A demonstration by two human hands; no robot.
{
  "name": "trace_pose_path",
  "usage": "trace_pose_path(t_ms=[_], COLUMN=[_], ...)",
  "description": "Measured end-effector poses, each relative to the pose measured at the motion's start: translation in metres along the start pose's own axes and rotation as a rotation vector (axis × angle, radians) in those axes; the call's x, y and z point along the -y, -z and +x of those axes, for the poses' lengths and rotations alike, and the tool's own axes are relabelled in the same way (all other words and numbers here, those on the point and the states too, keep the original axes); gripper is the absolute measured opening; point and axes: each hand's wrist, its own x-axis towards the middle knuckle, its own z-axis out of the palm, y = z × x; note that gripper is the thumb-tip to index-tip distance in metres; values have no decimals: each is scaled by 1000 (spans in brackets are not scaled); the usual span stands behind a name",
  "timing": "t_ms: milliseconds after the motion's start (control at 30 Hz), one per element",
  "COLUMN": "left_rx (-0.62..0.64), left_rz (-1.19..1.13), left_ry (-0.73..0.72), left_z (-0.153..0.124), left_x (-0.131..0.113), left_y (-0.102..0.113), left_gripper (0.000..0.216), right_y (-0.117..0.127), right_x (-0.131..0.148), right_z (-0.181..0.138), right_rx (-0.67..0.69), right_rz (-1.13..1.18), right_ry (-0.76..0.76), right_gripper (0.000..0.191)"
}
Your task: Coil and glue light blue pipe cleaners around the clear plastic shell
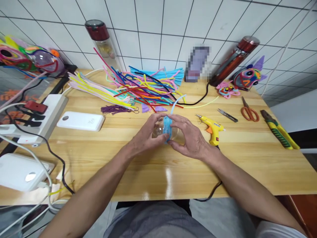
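Between my two hands is a clear, rounded plastic ball with light-blue pipe cleaner wound round its middle in a band. One loose end of the pipe cleaner sticks up and to the right. My left hand is closed on the ball's left side, its thumb pressing the blue band. From the right, my right hand grips the ball, fingers at the top of the band and thumb at its lower edge. Parts of the ball are hidden behind the fingers.
Behind lies a heap of coloured pipe cleaners. To the right are a yellow glue gun, small snips, orange-handled scissors and pliers. A white power bank and a power strip with cables stand left.
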Motion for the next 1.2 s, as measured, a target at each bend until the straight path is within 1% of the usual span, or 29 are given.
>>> trace_pose_path(t_ms=[267, 433, 667, 833, 933, 1067, 1200], left_rx=[-63, -86, -76, -74, -52, -3, -2], left_rz=[97, 112, 131, 154, 136, 67, 22], left_ry=[-50, -55, -52, -99, -117, -81, -36], left_z=[2, 2, 2, 3, 2, -1, -2], left_x=[3, 5, 4, 10, 12, 9, 6], left_y=[-7, -9, -9, -7, -5, -2, -2], left_gripper=[63, 62, 59, 60, 63, 63, 64], right_y=[-1, -2, -3, -5, -5, -5, -5], right_x=[5, 6, 6, 5, 5, 4, 3], right_z=[3, 3, 2, 2, 3, 2, 2], right_rx=[-19, -29, -35, -52, -55, -54, -56], right_rz=[-49, -57, -50, -37, -36, -48, -53], right_ry=[5, 14, 9, 20, 23, 28, 22], right_gripper=[53, 53, 54, 55, 55, 55, 55])
